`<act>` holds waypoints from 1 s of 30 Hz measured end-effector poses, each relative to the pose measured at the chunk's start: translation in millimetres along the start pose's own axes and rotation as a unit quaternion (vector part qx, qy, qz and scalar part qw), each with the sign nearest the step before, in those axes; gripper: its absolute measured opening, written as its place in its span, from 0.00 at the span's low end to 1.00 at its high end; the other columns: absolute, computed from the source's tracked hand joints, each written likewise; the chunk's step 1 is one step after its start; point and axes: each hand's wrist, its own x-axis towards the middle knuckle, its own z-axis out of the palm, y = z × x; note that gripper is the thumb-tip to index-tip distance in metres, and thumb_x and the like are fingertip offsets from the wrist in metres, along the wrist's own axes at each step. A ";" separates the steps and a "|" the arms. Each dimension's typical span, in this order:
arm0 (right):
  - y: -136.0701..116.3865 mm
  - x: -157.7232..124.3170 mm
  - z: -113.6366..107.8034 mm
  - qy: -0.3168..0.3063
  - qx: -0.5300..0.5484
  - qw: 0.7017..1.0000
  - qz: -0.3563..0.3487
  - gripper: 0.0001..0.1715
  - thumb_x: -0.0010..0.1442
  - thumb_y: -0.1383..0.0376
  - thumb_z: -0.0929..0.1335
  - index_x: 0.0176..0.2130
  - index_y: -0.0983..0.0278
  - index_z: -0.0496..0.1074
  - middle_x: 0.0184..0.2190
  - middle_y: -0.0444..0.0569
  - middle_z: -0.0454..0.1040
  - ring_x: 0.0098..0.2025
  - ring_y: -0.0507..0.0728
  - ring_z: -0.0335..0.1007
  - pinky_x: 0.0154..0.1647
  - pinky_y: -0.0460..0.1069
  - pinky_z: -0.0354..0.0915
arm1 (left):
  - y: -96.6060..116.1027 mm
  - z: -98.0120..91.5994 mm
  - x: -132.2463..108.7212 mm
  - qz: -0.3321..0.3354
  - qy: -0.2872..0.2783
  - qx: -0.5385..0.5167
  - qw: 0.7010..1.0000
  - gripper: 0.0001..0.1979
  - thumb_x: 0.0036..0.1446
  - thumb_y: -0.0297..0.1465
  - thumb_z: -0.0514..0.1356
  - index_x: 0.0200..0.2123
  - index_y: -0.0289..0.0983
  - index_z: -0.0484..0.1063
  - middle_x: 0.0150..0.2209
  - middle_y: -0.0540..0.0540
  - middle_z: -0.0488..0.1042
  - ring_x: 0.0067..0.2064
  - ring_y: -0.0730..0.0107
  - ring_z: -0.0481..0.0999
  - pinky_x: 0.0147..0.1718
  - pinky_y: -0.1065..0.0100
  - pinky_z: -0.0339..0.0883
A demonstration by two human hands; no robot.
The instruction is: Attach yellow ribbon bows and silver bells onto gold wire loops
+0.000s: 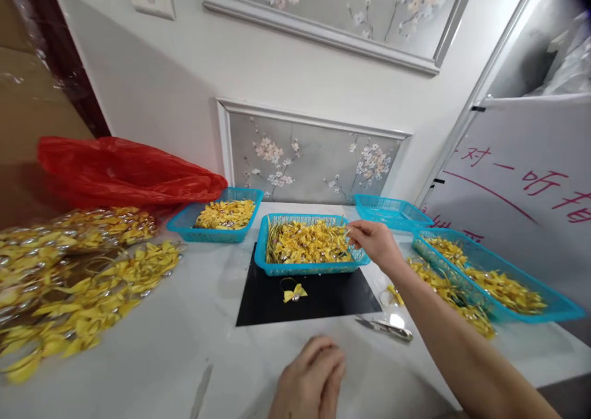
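My right hand (373, 242) reaches over the right end of the middle blue basket (307, 270). Its thumb and fingers are pinched together; what lies between them is too small to make out. Yellow ribbon bows with pearly beads and thin loops (309, 240) fill that basket. Near the front edge of the table, my left hand (310, 379) rests with its fingers curled closed, and nothing shows in it. Between the hands, a single yellow bow (295, 293) with a thin loop lies on a black mat (277, 311) in front of the basket.
A folding knife (385, 328) lies right of the mat. Blue baskets of bows stand at back left (217, 234) and right (508, 283); another blue basket (392, 213) sits behind. Bow piles (106, 283) cover the left side, below a red plastic bag (133, 173).
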 end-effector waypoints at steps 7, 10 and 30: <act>-41.4 -90.5 0.5 -0.023 0.326 0.945 0.022 0.15 0.58 0.55 0.71 0.34 0.66 0.76 0.16 0.37 0.65 0.17 0.46 0.60 0.19 0.42 0.60 | 24.6 -17.0 9.5 -0.157 0.077 -0.104 0.979 0.15 0.62 0.35 0.55 0.51 0.41 0.71 0.49 0.39 0.75 0.38 0.62 0.77 0.33 0.65 0.74; -46.8 -123.8 3.6 -0.042 0.428 0.901 0.062 0.16 0.53 0.54 0.74 0.35 0.65 0.78 0.17 0.38 0.67 0.16 0.45 0.58 0.16 0.41 0.56 | 40.0 -20.2 14.3 -0.150 0.074 -0.197 0.966 0.18 0.61 0.37 0.57 0.53 0.42 0.69 0.50 0.41 0.75 0.44 0.62 0.75 0.39 0.65 0.73; -21.1 -177.4 -1.5 -0.012 0.371 0.920 0.124 0.14 0.51 0.61 0.75 0.40 0.60 0.78 0.40 0.47 0.75 0.37 0.54 0.69 0.39 0.47 0.67 | 70.3 -31.5 26.4 -0.108 -0.037 -0.053 0.992 0.12 0.63 0.28 0.54 0.46 0.40 0.76 0.41 0.47 0.76 0.42 0.67 0.75 0.41 0.68 0.67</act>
